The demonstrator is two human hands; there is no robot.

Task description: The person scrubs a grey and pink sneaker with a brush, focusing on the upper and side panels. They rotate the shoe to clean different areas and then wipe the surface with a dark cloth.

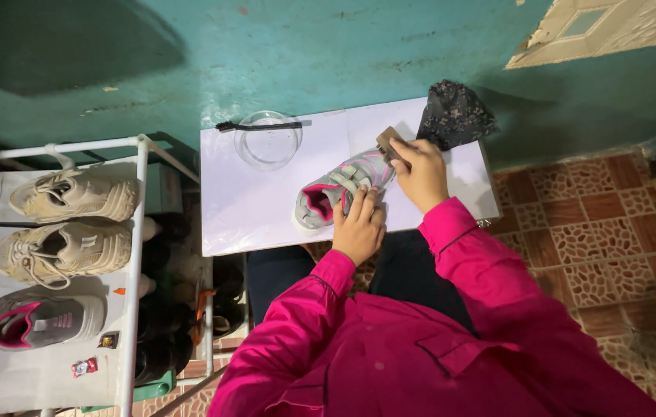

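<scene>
- A small grey sneaker with pink trim lies on the white table, a little to the 3 o'clock side of the table's middle.
- Its long axis runs slantwise, from 8 o'clock to 2 o'clock; the pink-lined opening sits at the 8 o'clock end and the toe points toward 2 o'clock.
- The left hand comes in from 6 o'clock on a pink sleeve, palm down, fingers laid over the shoe's near side by the straps; its grip is closed lightly on the sneaker, pinning it to the table.
- The right hand reaches from 5 o'clock, wrist bent, fingers curled tight around a small brown brush, which meets the shoe's toe end.
- So the sneaker lies between the two grips: the left at its 5 o'clock flank, the right at its 2 o'clock tip.
- A clear glass bowl stands at 10 o'clock from the shoe, with a thin black tool just behind it.
- A dark speckled cloth sits at the table's 1 o'clock corner.
- Well off toward 9 o'clock, a white shoe rack carries two beige sneakers and another grey-and-pink shoe.
</scene>
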